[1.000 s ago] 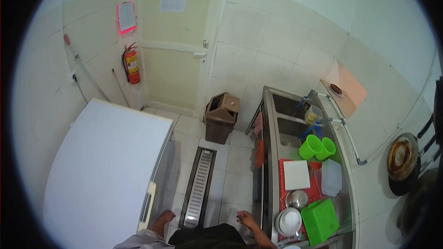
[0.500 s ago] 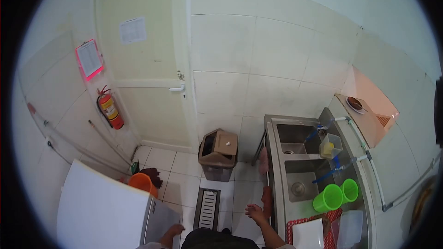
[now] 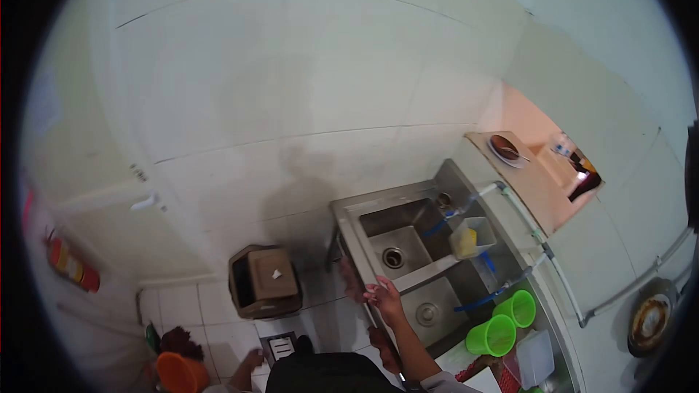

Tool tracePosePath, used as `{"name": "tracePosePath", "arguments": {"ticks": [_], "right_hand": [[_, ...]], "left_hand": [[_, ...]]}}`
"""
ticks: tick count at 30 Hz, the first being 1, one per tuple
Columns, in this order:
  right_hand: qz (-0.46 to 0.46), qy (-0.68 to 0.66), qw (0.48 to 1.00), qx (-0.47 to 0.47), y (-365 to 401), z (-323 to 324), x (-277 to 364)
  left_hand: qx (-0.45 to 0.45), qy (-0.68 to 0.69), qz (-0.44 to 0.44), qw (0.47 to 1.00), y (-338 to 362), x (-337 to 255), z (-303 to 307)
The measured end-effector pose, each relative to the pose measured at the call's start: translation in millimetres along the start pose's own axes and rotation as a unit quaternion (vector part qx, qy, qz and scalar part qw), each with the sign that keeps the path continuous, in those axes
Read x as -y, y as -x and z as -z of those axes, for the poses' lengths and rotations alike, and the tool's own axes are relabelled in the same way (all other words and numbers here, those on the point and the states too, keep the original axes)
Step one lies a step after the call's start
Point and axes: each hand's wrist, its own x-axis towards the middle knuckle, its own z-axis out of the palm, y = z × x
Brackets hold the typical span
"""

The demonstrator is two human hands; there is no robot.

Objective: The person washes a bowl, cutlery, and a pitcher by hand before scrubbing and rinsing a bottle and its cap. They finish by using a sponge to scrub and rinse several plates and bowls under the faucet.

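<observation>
My right hand (image 3: 384,298) is over the front edge of the steel double sink (image 3: 349,229), its fingers loosely bent and apart, with nothing in them. Low on the left, my left hand (image 3: 253,359) hangs beside the floor drain (image 3: 281,347); it looks loosely open and no object shows in it, though its fingers are small and blurred. Two green plastic cups (image 3: 490,336) stand by the right-hand basin. A clear container (image 3: 472,239) with something yellow inside sits near the taps.
A brown swing-lid bin (image 3: 273,284) stands against the wall. An orange bucket (image 3: 182,372) is at lower left, below a fire extinguisher (image 3: 74,266). Past the sink, a ledge by a wall opening holds a plate with a brown bowl (image 3: 504,147). A blackened pan (image 3: 650,318) hangs at right.
My view has swung right and closer to the sink. My right hand has come from beside the sink to over its front edge. The white appliance at left has left the view.
</observation>
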Motion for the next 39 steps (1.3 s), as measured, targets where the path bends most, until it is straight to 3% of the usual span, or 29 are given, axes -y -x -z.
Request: {"name": "tracePosePath", "arguments": {"ticks": [1,2,4,6,8,10,11,12,18,27,30,32,34,39], "right_hand": [[0.008,-0.041,0.999,-0.035,-8,1,20],[0.016,-0.085,0.994,-0.069,-15,-1,39],[0.044,-0.071,0.991,-0.107,-24,3,77],[0.100,-0.107,0.979,-0.141,-39,18,97],[0.123,-0.117,0.973,-0.158,-52,29,117],[0.149,-0.134,0.965,-0.171,-65,44,134],[0.178,-0.151,0.956,-0.179,-82,60,145],[0.192,-0.158,0.951,-0.183,-85,68,148],[0.267,-0.164,0.922,-0.230,-112,110,197],[0.318,-0.158,0.879,-0.319,-183,212,333],[0.320,-0.173,0.863,-0.350,-233,268,386],[0.307,-0.143,0.824,-0.454,-265,303,411],[0.293,-0.148,0.828,-0.455,-291,351,422],[0.222,-0.093,0.837,-0.491,-319,356,453]], "left_hand": [[0.019,0.018,-0.075,0.997,-37,-59,3],[0.018,0.109,-0.102,0.989,-31,-144,-1],[0.158,0.104,-0.168,0.967,-72,-267,4],[0.140,0.114,-0.187,0.966,-64,-387,-18],[0.175,0.125,-0.204,0.955,-75,-468,-36],[0.204,0.130,-0.225,0.944,-77,-505,-61],[0.270,0.201,-0.211,0.918,-86,-541,-81],[0.326,0.283,-0.181,0.884,-84,-547,-93],[0.417,0.330,-0.074,0.844,-100,-572,-155],[0.493,0.286,0.025,0.821,-150,-644,-226],[0.495,0.244,0.006,0.834,-166,-669,-237],[0.497,0.241,0.007,0.834,-178,-681,-240],[0.497,0.238,0.010,0.834,-187,-690,-241],[0.506,0.247,0.035,0.826,-201,-701,-237]]}}
